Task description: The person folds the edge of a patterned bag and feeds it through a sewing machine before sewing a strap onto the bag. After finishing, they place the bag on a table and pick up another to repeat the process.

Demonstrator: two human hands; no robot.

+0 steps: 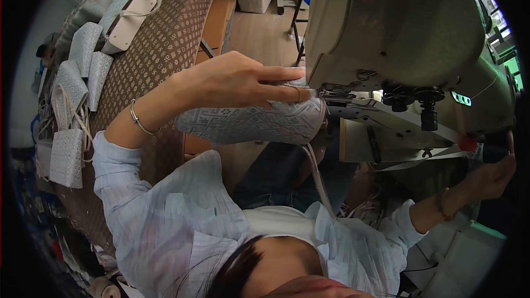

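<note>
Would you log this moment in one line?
left hand pressing patterned pouch at sewing machine | right hand at machine's right end

Patterned table [165, 38] bearing pale pouches [66, 157]

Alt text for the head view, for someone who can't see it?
The left hand lies fingers-out on a grey patterned bag held against a sewing machine at its needle; the right hand is at the machine's right end by a red knob. More patterned bags lie on a brown table to the left.
</note>
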